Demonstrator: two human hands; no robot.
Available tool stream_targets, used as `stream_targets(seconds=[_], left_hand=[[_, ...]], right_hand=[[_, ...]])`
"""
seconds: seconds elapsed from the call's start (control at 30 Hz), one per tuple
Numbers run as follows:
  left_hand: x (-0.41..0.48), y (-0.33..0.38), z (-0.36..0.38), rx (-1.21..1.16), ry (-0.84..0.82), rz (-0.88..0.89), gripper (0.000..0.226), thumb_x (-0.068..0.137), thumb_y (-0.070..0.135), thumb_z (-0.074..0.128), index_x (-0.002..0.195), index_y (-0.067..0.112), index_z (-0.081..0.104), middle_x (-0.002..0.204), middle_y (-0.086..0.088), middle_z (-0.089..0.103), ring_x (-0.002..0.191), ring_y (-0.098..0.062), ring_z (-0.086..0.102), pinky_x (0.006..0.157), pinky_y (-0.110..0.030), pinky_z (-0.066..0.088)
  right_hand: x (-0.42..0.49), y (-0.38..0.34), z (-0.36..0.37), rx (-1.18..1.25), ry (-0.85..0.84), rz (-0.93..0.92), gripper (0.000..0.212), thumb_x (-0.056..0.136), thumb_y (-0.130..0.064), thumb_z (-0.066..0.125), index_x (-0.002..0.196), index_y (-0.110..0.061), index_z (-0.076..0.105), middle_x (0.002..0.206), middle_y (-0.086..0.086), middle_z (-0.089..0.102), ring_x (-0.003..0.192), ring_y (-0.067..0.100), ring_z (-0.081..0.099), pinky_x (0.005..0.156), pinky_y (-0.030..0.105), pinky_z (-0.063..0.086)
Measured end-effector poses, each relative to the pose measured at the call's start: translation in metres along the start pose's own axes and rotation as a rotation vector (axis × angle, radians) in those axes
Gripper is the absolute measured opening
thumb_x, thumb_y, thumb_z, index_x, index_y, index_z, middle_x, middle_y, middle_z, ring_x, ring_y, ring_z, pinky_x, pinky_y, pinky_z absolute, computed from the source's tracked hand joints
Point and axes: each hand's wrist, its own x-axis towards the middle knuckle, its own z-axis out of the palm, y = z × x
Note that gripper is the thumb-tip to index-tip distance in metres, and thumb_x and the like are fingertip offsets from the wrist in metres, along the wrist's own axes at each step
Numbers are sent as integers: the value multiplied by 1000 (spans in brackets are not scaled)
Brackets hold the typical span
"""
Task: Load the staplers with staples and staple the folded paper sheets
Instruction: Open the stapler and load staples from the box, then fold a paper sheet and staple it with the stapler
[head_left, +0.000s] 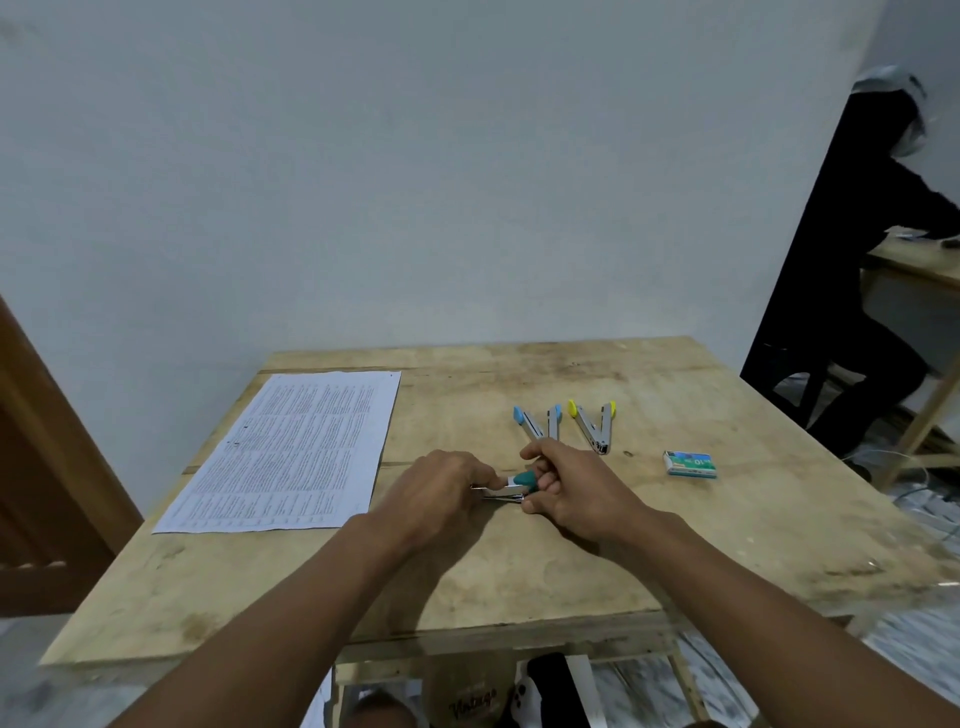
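Green-capped metal stapler (514, 484) sits mid-frame, mostly hidden btwn my hands; can't tell if it's loaded. Left hand (441, 480) & right hand (569, 480) both clamp it. Blue-tipped open stapler (540, 422), yellow-tipped open stapler (595, 423), small staple box (691, 464) center-right; printed paper sheet (291, 447) left.

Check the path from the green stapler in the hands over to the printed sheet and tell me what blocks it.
Nothing visible blocks it. The green stapler, held by the left hand and right hand, has only bare table between it and the printed sheet to its left.
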Motion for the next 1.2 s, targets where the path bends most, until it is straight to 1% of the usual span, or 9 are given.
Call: stream_targets(seconds=[0.1, 0.27, 0.43, 0.53, 0.6, 0.73, 0.9, 1.07, 1.2], left_hand=[[-6, 1, -1, -20, 13, -56, 25, 90, 32, 59, 114, 35, 63, 96, 8, 72, 77, -11, 61, 65, -32, 52], [-13, 9, 1, -229, 117, -214, 28, 91, 18, 61, 118, 26, 60, 107, 4, 72, 86, -10, 64, 68, -21, 51], [-8, 27, -4, -731, 460, -565, 22, 87, 9, 66, 100, 26, 62, 88, 9, 70, 80, -7, 67, 58, -6, 46], [-6, 31, -9, -865, 497, -586, 20, 87, 10, 67, 95, 28, 63, 91, 6, 71, 86, -11, 69, 67, -18, 53], [-8, 33, -15, -909, 461, -541, 21, 90, 6, 64, 100, 24, 69, 93, 6, 71, 84, -9, 69, 59, -11, 50], [-16, -7, -29, -677, 344, -554, 31, 93, 12, 61, 118, 28, 68, 116, 15, 67, 107, -5, 61, 73, -6, 46], [-27, -93, -65, -292, 434, -708, 32, 94, 11, 55, 124, 15, 65, 125, -2, 67, 116, -17, 61, 95, -24, 44], [-34, -162, -74, 32, 194, -882, 15, 93, 21, 49, 82, 12, 50, 107, -12, 65, 98, -30, 61, 74, -34, 45], [-30, -177, -74, 179, 110, -920, 23, 93, 27, 46, 76, 13, 53, 97, -5, 60, 100, -27, 58, 78, -35, 47]], right_hand=[[-1, -1, 2, -22, 0, 10, 52, 82, -7, 75, 129, -16, 55, 88, -6, 61, 72, 4, 57, 77, 24, 55], [2, -10, 3, 304, 145, 131, 47, 82, -8, 75, 126, -10, 57, 87, 6, 67, 72, 8, 61, 54, 9, 46], [24, -29, 2, 793, 336, 362, 33, 77, -37, 81, 79, -6, 68, 69, 10, 56, 58, 19, 47, 56, 28, 38], [38, -56, 8, 713, 243, 403, 34, 78, -46, 77, 69, -15, 68, 54, -6, 58, 60, 15, 51, 55, 28, 37], [49, -73, 9, 699, 239, 358, 31, 82, -40, 75, 72, -12, 68, 59, -2, 64, 62, 18, 54, 58, 30, 40], [81, -97, 16, 761, 243, 304, 25, 94, -29, 62, 83, -7, 63, 88, 12, 72, 73, 24, 66, 65, 32, 51], [115, -113, 52, 660, 115, 366, 23, 83, -10, 69, 83, -11, 46, 56, 5, 43, 44, 19, 41, 49, 27, 36], [135, -116, 99, 379, 69, 450, 30, 61, -12, 49, 89, -6, 58, 59, 9, 59, 44, 22, 48, 50, 26, 39], [157, -123, 112, 361, 93, 455, 17, 59, -10, 52, 76, -11, 55, 66, 10, 60, 49, 25, 50, 53, 30, 40]])
